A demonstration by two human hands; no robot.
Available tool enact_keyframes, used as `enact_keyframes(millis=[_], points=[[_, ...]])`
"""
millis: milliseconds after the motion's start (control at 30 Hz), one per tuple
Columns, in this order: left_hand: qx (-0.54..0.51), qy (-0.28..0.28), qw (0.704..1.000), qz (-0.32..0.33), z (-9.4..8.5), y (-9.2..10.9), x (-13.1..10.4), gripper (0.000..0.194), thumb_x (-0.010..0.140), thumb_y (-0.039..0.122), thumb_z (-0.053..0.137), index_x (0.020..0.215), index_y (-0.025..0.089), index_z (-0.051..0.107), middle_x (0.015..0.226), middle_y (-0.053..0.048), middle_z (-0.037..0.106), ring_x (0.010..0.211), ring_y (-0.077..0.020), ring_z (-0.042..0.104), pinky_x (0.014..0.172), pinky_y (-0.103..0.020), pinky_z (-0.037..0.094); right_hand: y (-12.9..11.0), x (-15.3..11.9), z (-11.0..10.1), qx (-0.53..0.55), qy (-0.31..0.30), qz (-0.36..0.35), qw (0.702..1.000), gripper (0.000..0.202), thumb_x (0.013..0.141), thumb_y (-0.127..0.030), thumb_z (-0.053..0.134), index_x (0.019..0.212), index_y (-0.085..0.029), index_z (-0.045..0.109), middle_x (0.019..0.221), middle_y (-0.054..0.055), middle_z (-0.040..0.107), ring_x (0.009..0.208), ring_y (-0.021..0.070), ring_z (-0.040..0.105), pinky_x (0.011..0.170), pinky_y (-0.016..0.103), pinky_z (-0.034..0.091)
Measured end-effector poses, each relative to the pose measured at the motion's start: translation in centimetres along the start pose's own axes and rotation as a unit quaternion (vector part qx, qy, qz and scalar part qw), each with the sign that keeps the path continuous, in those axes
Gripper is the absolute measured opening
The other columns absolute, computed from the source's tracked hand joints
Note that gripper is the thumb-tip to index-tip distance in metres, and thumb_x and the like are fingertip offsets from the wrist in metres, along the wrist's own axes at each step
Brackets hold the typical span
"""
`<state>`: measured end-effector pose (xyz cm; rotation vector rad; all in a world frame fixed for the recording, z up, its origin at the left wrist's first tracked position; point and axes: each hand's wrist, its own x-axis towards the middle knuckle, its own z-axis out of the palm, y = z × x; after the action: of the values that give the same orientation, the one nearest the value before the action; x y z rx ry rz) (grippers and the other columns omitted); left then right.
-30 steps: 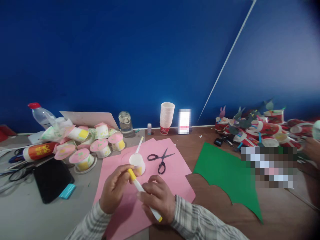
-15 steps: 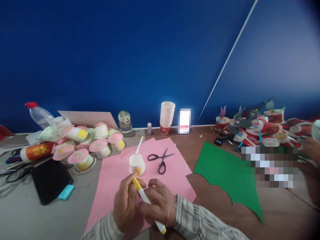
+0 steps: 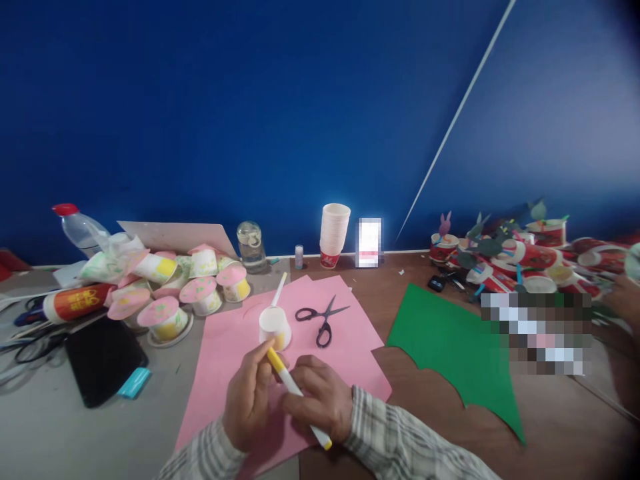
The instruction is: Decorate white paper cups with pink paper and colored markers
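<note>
A white marker with a yellow cap (image 3: 296,387) slants between my two hands. The fingers of my left hand (image 3: 249,393) close at its capped end, while my right hand (image 3: 323,400) is wrapped round the white barrel. Just beyond my fingertips a white paper cup (image 3: 274,327) with a yellow patch stands upright on pink paper (image 3: 215,373). A second, slim white pen (image 3: 281,288) lies behind the cup. To the right of the cup rest black-handled scissors (image 3: 324,319), blades apart.
Decorated cups (image 3: 200,295) with pink tops crowd the left, near a black tablet-like object (image 3: 103,363). Stacked cups (image 3: 334,233) and a glass jar (image 3: 251,250) stand by the blue wall. Cut green paper (image 3: 455,347) and red cups (image 3: 535,257) lie right, beside another person's hand (image 3: 627,300).
The marker's lower end has risen slightly, and my hands have shifted a little around it. The cup, scissors and papers stay where they were.
</note>
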<state>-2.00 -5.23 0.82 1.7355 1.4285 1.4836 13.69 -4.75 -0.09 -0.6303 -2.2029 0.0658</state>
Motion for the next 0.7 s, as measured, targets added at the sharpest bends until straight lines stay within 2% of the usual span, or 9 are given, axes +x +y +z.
enact_keyframes(millis=[33, 100, 167, 233, 300, 367, 433, 567, 700], points=[[-0.017, -0.012, 1.000, 0.002, -0.3, -0.1, 0.5, 0.036, 0.078, 0.051, 0.035, 0.101, 0.030, 0.052, 0.071, -0.001, 0.065, 0.056, -0.0171, 0.059, 0.054, -0.031, 0.051, 0.1, -0.1, 0.0, 0.000, -0.010, -0.020, 1.000, 0.017, 0.082, -0.017, 0.052, 0.087, -0.030, 0.061, 0.071, -0.001, 0.058, 0.065, 0.0149, 0.059, 0.064, 0.029, 0.055], [-0.060, 0.042, 0.997, -0.012, -0.8, -0.6, 1.5, 0.038, 0.081, 0.046, 0.032, 0.112, 0.028, 0.043, 0.066, 0.002, 0.061, 0.048, -0.0135, 0.052, 0.049, -0.029, 0.047, 0.4, -0.1, 0.0, -0.009, -0.005, -0.040, 0.999, 0.023, 0.079, -0.013, 0.051, 0.095, -0.028, 0.059, 0.071, 0.000, 0.055, 0.064, 0.0161, 0.057, 0.064, 0.031, 0.054], [-0.048, 0.083, 0.995, -0.006, -1.1, -1.3, 2.5, 0.043, 0.080, 0.046, 0.033, 0.117, 0.024, 0.037, 0.064, 0.003, 0.054, 0.053, -0.0136, 0.051, 0.055, -0.030, 0.046, 0.9, 0.0, -0.3, -0.034, 0.041, 0.007, 0.999, 0.028, 0.078, -0.013, 0.052, 0.102, -0.027, 0.056, 0.070, 0.000, 0.053, 0.063, 0.0173, 0.055, 0.062, 0.033, 0.052], [0.023, 0.094, 0.995, 0.019, -1.1, -2.2, 3.5, 0.056, 0.071, 0.053, 0.045, 0.117, 0.021, 0.038, 0.074, 0.001, 0.051, 0.069, -0.0173, 0.052, 0.067, -0.035, 0.047, 1.6, 0.2, -0.5, -0.058, 0.065, 0.073, 0.993, 0.033, 0.078, -0.014, 0.054, 0.110, -0.024, 0.052, 0.076, 0.002, 0.057, 0.067, 0.0193, 0.055, 0.061, 0.034, 0.051], [0.100, 0.077, 0.992, 0.025, -1.0, -3.2, 4.4, 0.068, 0.063, 0.058, 0.052, 0.117, 0.019, 0.037, 0.089, -0.004, 0.050, 0.083, -0.0222, 0.051, 0.075, -0.042, 0.045, 2.6, 0.6, -0.7, -0.070, 0.048, 0.139, 0.987, 0.038, 0.079, -0.017, 0.055, 0.116, -0.020, 0.049, 0.089, 0.006, 0.061, 0.075, 0.0214, 0.056, 0.064, 0.034, 0.050], [0.144, 0.035, 0.989, 0.024, -0.8, -4.2, 4.9, 0.077, 0.058, 0.061, 0.054, 0.119, 0.019, 0.034, 0.102, -0.008, 0.049, 0.094, -0.0274, 0.048, 0.081, -0.048, 0.043, 3.7, 1.1, -0.9, -0.083, -0.002, 0.195, 0.977, 0.041, 0.078, -0.018, 0.056, 0.118, -0.019, 0.047, 0.098, 0.008, 0.061, 0.083, 0.0221, 0.057, 0.070, 0.034, 0.049], [0.164, -0.012, 0.986, 0.026, -0.7, -5.0, 5.1, 0.080, 0.057, 0.059, 0.056, 0.121, 0.019, 0.030, 0.112, -0.012, 0.047, 0.104, -0.0308, 0.044, 0.088, -0.052, 0.038, 5.1, 1.6, -1.1, -0.114, -0.070, 0.246, 0.960, 0.044, 0.076, -0.017, 0.059, 0.118, -0.019, 0.047, 0.097, 0.007, 0.062, 0.083, 0.0218, 0.058, 0.072, 0.033, 0.048], [0.200, -0.070, 0.977, 0.009, -0.2, -5.8, 4.9, 0.092, 0.047, 0.049, 0.068, 0.123, 0.020, 0.026, 0.121, -0.013, 0.046, 0.113, -0.0348, 0.038, 0.094, -0.055, 0.032, 8.1, 3.0, -0.9, -0.144, -0.115, 0.285, 0.941, 0.049, 0.070, -0.011, 0.064, 0.116, -0.019, 0.050, 0.098, 0.009, 0.064, 0.087, 0.0246, 0.056, 0.072, 0.034, 0.043], [0.212, -0.093, 0.973, -0.015, 0.1, -5.6, 4.8, 0.098, 0.042, 0.039, 0.073, 0.125, 0.020, 0.025, 0.124, -0.014, 0.044, 0.115, -0.0357, 0.036, 0.095, -0.055, 0.031, 10.7, 4.5, 0.3, -0.153, -0.153, 0.312, 0.925, 0.052, 0.070, -0.007, 0.063, 0.119, -0.017, 0.048, 0.104, 0.011, 0.063, 0.095, 0.0258, 0.054, 0.075, 0.034, 0.039]])
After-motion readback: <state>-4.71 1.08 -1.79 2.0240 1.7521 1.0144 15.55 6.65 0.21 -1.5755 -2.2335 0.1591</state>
